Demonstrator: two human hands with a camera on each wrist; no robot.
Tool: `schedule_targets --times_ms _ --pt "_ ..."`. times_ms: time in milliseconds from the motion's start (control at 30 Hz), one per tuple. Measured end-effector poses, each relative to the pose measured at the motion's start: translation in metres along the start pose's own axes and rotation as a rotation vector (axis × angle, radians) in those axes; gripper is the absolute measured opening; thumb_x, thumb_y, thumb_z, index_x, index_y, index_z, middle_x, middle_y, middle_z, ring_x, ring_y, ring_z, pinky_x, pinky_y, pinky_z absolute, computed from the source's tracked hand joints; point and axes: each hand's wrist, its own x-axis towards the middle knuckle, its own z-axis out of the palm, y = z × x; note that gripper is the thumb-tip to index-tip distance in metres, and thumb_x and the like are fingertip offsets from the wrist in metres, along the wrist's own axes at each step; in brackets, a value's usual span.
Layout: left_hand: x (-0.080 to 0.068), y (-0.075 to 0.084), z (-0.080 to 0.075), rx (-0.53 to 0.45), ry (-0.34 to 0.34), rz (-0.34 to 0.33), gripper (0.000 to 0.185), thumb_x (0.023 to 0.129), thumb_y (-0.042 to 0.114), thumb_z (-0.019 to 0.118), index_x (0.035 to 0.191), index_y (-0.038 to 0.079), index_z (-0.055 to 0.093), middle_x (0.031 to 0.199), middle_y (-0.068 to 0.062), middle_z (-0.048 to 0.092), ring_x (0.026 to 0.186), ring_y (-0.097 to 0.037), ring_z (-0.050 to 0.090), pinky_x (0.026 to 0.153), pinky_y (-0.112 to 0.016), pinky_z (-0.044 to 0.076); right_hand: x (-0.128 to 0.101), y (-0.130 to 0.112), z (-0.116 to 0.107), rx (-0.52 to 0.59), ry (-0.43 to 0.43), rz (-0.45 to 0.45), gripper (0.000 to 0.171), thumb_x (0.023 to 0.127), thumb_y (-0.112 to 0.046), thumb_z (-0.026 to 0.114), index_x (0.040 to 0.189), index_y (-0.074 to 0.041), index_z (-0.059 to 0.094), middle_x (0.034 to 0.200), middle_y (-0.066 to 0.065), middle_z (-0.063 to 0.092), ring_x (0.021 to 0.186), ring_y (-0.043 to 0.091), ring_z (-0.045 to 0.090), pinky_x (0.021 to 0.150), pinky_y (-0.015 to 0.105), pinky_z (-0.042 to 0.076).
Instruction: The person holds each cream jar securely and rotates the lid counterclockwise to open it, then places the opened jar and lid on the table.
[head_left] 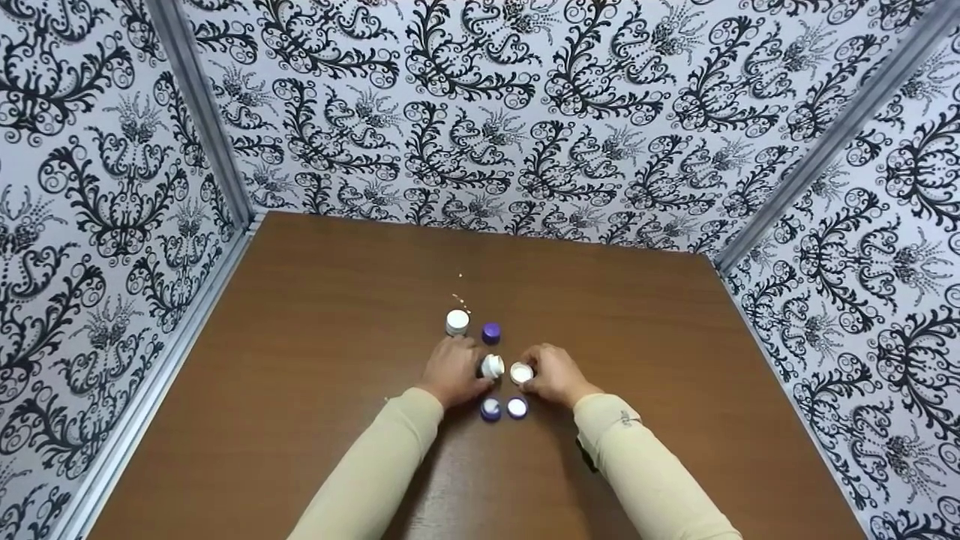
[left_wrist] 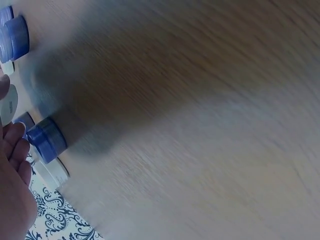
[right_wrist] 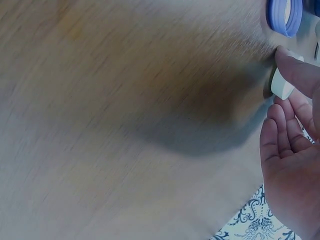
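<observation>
White jar (head_left: 492, 366) tilted in L hand (head_left: 452, 371) fingers, R hand (head_left: 553, 374) fingers prob. pinching second jar (head_left: 521, 373)

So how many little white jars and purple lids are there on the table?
White jars: 3, one standing alone, one in the left hand, one in the right hand.
Purple lids: 3, one beside the lone jar, two nearer the person, white inside.
Total: 6.

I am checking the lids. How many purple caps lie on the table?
3: one purple cap beside the far white jar, two near the sleeves, and. Hands may hide others.
</observation>
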Motion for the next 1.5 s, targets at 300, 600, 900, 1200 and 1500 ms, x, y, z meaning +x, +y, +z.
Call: schedule_targets --times_ms 300,600,900,1200,1500 --pt "0.004 0.004 0.002 0.107 -0.035 0.02 0.041 0.079 0.049 0.077 0.094 0.011 0.072 0.102 -0.006 0.068 0.099 -0.025 0.061 0.095 -0.041 0.045 0.003 0.002 0.004 -0.039 0.013 -0.044 0.032 0.064 -0.008 0.087 0.091 -0.004 0.07 0.087 0.007 0.065 0.085 0.025 0.059 0.08 0.045 0.048" --pt "0.007 0.006 0.006 0.147 -0.083 0.002 0.041 0.079 0.05 0.078 0.087 0.011 0.071 0.105 -0.005 0.067 0.099 -0.026 0.059 0.093 -0.041 0.044 0.001 -0.004 0.002 -0.034 -0.001 -0.017 0.035 0.066 -0.008 0.088 0.095 -0.003 0.07 0.094 0.01 0.066 0.092 0.029 0.06 0.086 0.047 0.047" --pt "0.008 0.006 0.012 0.162 -0.09 0.015 0.041 0.079 0.051 0.077 0.087 0.012 0.072 0.102 -0.005 0.066 0.095 -0.025 0.058 0.089 -0.04 0.044 0.002 -0.006 -0.001 -0.023 -0.013 0.002 0.035 0.068 -0.008 0.087 0.098 -0.002 0.07 0.096 0.012 0.065 0.092 0.029 0.06 0.086 0.047 0.048" --pt "0.008 0.01 0.009 0.125 -0.108 -0.005 0.042 0.078 0.052 0.077 0.08 0.01 0.069 0.101 -0.005 0.064 0.095 -0.026 0.057 0.089 -0.04 0.044 0.0 -0.006 0.0 -0.041 -0.018 0.02 0.035 0.067 -0.009 0.088 0.097 -0.005 0.071 0.093 0.008 0.064 0.09 0.026 0.059 0.083 0.045 0.048" --pt "0.009 0.013 0.009 0.083 -0.103 -0.027 0.038 0.078 0.046 0.076 0.078 0.009 0.067 0.1 -0.008 0.063 0.096 -0.028 0.056 0.09 -0.041 0.042 0.0 -0.005 -0.001 -0.047 -0.006 0.014 0.035 0.066 -0.008 0.088 0.097 -0.004 0.071 0.093 0.008 0.064 0.09 0.026 0.059 0.082 0.045 0.048"
